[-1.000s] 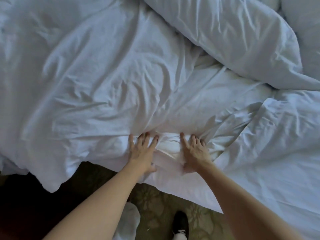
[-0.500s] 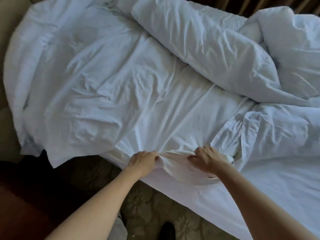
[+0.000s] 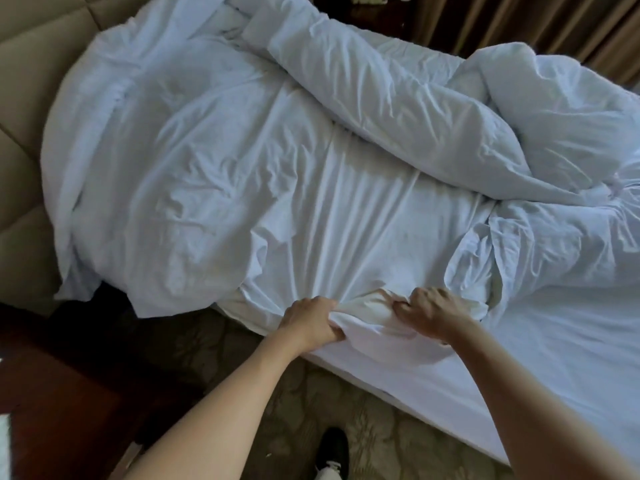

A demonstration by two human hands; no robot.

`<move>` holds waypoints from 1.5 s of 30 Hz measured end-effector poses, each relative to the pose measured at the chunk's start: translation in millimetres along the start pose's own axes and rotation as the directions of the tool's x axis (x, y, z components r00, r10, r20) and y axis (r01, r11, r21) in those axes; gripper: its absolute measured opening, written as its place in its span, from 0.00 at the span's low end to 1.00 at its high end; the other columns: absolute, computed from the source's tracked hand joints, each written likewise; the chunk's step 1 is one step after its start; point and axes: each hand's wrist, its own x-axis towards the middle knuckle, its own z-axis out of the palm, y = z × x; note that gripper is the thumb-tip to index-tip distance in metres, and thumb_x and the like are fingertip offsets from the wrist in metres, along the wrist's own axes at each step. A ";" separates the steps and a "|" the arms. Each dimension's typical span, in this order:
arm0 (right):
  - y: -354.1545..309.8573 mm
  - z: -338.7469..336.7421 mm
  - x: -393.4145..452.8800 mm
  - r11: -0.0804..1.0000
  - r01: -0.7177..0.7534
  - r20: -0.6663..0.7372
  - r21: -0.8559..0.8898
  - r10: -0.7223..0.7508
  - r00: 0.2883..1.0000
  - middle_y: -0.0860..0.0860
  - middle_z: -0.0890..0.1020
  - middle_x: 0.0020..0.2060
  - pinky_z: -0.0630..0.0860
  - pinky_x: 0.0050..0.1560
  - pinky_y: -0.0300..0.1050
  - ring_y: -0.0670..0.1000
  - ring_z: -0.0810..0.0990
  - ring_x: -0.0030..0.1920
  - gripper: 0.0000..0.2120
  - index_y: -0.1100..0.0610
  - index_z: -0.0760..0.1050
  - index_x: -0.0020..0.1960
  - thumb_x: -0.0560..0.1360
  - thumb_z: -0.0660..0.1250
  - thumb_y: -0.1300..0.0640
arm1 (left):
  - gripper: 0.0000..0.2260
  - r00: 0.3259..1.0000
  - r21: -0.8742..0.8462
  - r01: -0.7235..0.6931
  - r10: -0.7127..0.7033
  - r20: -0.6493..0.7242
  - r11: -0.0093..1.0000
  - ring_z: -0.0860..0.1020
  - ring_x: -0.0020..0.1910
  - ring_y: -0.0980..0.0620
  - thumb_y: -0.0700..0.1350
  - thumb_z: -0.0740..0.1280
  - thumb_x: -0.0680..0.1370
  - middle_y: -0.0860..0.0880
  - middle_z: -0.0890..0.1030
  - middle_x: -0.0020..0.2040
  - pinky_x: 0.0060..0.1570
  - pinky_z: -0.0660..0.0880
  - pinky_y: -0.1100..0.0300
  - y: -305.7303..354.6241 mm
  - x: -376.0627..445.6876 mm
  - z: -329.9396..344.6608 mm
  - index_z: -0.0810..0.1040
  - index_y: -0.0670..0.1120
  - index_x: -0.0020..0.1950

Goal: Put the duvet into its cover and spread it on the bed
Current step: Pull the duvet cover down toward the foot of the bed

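Observation:
A white duvet cover (image 3: 214, 188) lies rumpled across the bed (image 3: 519, 368), its near edge bunched at the mattress side. My left hand (image 3: 311, 320) grips that bunched edge with curled fingers. My right hand (image 3: 429, 311) grips the same edge a little to the right, knuckles up. Between the two hands the fabric forms a small raised fold. A thick white duvet (image 3: 398, 98) lies heaped along the far side and right of the bed, with another crumpled part at the right (image 3: 554, 244).
A padded beige headboard (image 3: 31, 98) runs along the left. Brown curtains (image 3: 519, 22) hang at the back right. A dark wooden nightstand (image 3: 62, 393) stands at lower left. Patterned carpet (image 3: 277, 410) and my black shoe (image 3: 332, 448) are below the bed edge.
Both hands went from flat on the fabric to curled fists gripping the cover's edge. The view pulled back, showing the headboard and curtains.

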 end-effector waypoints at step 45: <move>141.4 143.2 -156.1 0.932 -0.132 0.121 0.338 0.096 0.988 0.51 0.74 0.62 0.74 0.56 0.50 0.54 0.75 0.62 0.16 0.51 0.70 0.67 0.79 0.62 0.51 | 0.07 0.986 0.070 -0.022 0.010 0.167 0.997 0.78 0.49 0.46 0.41 0.61 0.77 0.48 0.79 0.49 0.54 0.77 0.45 111.1 -52.5 160.1 0.77 0.47 0.50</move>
